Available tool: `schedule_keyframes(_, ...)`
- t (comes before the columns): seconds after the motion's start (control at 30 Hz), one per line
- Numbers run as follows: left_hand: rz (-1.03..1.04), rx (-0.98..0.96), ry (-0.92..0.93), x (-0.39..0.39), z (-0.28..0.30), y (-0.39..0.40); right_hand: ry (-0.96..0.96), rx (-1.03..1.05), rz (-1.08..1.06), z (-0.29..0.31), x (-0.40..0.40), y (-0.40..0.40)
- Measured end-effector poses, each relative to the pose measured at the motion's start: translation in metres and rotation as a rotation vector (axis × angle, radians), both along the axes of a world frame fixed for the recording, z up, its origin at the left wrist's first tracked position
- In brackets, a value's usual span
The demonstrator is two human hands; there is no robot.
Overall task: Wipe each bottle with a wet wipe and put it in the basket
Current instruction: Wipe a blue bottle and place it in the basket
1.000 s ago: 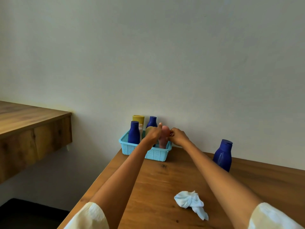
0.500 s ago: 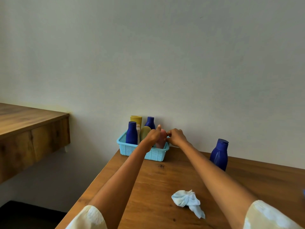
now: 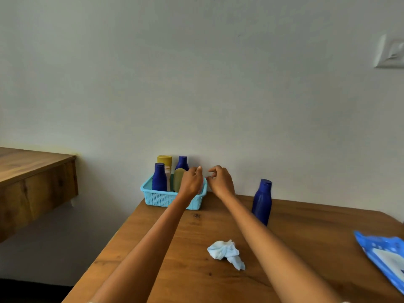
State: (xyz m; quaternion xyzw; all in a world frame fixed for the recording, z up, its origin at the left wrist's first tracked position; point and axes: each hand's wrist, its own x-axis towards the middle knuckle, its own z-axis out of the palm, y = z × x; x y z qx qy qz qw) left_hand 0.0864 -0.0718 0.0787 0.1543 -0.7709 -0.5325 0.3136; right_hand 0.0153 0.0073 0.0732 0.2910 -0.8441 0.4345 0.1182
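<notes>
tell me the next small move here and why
Probably draw the right hand back to pick up the crumpled wipe. Both hands look free above the basket, and one blue bottle stands outside it on the table, likely unwiped.

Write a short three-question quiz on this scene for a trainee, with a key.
1. True or false: the crumpled wipe lies on the table, in neither hand.
2. How many dark blue bottles stand outside the basket?
3. Where does the wipes pack lie? A) in the basket B) at the table's right edge C) on the side shelf

Key
1. True: the left hand and right hand are both up by the basket.
2. One, the lone blue bottle.
3. B
</notes>
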Motion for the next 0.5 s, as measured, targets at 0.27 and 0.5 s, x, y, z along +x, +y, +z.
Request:
schedule_keyframes(0.27, -0.114, 0.194, 0.042, 0.012, -0.038, 0.090, 0.155, -0.435, -0.192, -0.015, 0.073, 0.097)
schedule_keyframes(0.5, -0.134, -0.033, -0.101, -0.001, -0.045, 0.145, -0.063, -0.419, -0.346, -0.020, 0.048, 0.154)
